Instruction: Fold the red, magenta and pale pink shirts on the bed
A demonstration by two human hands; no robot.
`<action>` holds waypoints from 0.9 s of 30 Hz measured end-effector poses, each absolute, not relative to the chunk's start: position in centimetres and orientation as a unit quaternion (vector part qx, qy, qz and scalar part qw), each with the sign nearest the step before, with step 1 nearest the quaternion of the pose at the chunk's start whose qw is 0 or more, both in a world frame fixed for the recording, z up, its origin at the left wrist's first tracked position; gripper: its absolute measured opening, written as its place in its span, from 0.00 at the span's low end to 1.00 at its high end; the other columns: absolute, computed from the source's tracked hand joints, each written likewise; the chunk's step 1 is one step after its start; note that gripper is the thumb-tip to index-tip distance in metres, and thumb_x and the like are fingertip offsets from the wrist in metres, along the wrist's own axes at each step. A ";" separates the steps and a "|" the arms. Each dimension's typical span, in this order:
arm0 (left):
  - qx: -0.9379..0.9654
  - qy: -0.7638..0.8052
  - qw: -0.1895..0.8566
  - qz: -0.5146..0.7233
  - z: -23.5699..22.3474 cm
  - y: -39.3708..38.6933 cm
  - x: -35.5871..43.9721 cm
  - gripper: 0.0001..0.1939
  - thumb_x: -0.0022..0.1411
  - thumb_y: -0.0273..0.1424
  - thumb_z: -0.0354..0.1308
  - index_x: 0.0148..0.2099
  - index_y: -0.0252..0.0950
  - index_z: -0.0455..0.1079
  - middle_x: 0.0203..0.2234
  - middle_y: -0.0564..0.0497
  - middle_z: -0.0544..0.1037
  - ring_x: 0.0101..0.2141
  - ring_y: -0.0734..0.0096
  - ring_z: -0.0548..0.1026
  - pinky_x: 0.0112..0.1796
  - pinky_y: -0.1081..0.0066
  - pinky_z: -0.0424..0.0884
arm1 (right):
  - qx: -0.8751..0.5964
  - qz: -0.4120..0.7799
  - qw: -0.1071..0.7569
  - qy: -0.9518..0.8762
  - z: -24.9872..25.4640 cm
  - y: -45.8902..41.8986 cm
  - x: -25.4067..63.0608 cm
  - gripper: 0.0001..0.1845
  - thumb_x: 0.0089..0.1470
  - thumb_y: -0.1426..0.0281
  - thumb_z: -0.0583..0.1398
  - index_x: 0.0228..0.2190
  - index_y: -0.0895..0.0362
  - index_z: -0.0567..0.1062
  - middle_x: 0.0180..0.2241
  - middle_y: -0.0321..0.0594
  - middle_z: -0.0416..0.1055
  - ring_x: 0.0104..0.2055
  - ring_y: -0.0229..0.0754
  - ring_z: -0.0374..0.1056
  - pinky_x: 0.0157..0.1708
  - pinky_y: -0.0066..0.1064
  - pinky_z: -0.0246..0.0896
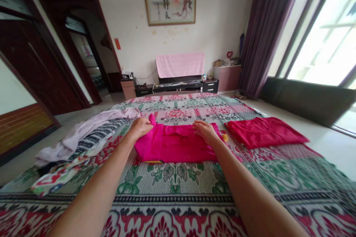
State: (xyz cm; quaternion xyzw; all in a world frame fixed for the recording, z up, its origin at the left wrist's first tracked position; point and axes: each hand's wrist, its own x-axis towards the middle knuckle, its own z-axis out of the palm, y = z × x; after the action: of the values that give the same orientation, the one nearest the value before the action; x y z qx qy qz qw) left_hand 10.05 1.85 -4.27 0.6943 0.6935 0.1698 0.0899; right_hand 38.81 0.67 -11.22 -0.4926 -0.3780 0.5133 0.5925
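A bright pink garment [178, 144] lies partly folded on the patterned bedspread [178, 181] in front of me. My left hand [140, 126] is closed on the garment's far left corner, which stands up a little. My right hand [205, 130] lies on the garment's far right part with its fingers stretched out flat, pressing the cloth down.
A folded red garment [264, 131] lies to the right of the pink one. A heap of unfolded clothes [83, 137], lilac, striped and floral, lies at the left of the bed. Beyond the bed stand a low TV cabinet [178, 86] with a pink-covered screen, dark doors at left, and curtained windows at right.
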 end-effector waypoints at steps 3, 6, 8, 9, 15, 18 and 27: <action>0.743 0.660 0.007 0.108 -3.9 1.8 13.6 0.11 0.53 0.30 0.53 0.31 0.34 0.78 0.29 0.44 0.81 0.36 0.62 0.77 0.35 0.72 0.66 | -0.485 0.521 0.582 -0.392 -11.3 0.6 38.1 0.09 0.47 0.73 0.60 0.35 0.59 0.75 0.31 0.40 0.75 0.32 0.36 0.71 0.26 0.23 0.66; 0.754 0.650 0.000 0.092 -3.4 1.5 16.6 0.13 0.53 0.28 0.52 0.33 0.35 0.79 0.32 0.44 0.81 0.38 0.63 0.77 0.36 0.72 0.66 | -0.477 0.531 0.574 -0.400 -11.3 0.5 37.7 0.08 0.48 0.73 0.61 0.34 0.58 0.75 0.31 0.39 0.75 0.33 0.37 0.72 0.28 0.23 0.67; 0.759 0.645 -0.003 0.085 -2.8 1.2 18.2 0.14 0.53 0.27 0.52 0.35 0.33 0.79 0.31 0.43 0.81 0.37 0.63 0.77 0.35 0.72 0.66 | -0.470 0.546 0.568 -0.398 -11.3 0.4 37.5 0.08 0.49 0.73 0.60 0.34 0.58 0.74 0.33 0.40 0.75 0.34 0.37 0.72 0.30 0.24 0.68; 0.764 0.640 -0.001 0.086 -2.5 1.0 18.9 0.14 0.53 0.27 0.52 0.35 0.32 0.79 0.30 0.43 0.81 0.35 0.64 0.77 0.35 0.72 0.66 | -0.463 0.556 0.564 -0.397 -11.4 0.4 37.5 0.08 0.50 0.73 0.60 0.35 0.57 0.74 0.34 0.41 0.76 0.35 0.37 0.73 0.31 0.25 0.69; 0.803 0.563 0.102 0.171 -1.4 0.3 20.8 0.17 0.58 0.36 0.52 0.37 0.31 0.78 0.24 0.46 0.79 0.27 0.69 0.75 0.28 0.75 0.65 | -0.418 0.615 0.542 -0.391 -11.9 0.6 37.5 0.12 0.57 0.63 0.57 0.41 0.56 0.69 0.41 0.46 0.75 0.36 0.39 0.73 0.33 0.29 0.70; 0.778 0.592 0.065 0.202 -1.6 -0.3 19.4 0.16 0.59 0.35 0.51 0.34 0.33 0.78 0.22 0.48 0.78 0.27 0.70 0.74 0.29 0.75 0.64 | -0.417 0.610 0.543 -0.399 -11.9 0.5 37.3 0.14 0.58 0.63 0.57 0.44 0.55 0.68 0.40 0.45 0.75 0.35 0.38 0.73 0.31 0.28 0.70; 0.852 0.489 0.081 0.171 -6.6 -4.2 15.9 0.15 0.54 0.42 0.60 0.38 0.39 0.79 0.30 0.51 0.79 0.31 0.70 0.74 0.34 0.73 0.65 | -0.526 0.485 0.544 -0.439 -11.6 1.1 36.4 0.13 0.53 0.74 0.59 0.42 0.60 0.70 0.26 0.36 0.73 0.25 0.34 0.70 0.23 0.22 0.65</action>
State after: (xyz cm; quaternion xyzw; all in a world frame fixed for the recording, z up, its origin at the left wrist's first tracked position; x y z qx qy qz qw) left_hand 15.93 -4.22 -6.56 0.8518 0.4885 0.1707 0.0811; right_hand 36.45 1.12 -11.57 -0.5256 -0.4392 0.4847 0.5439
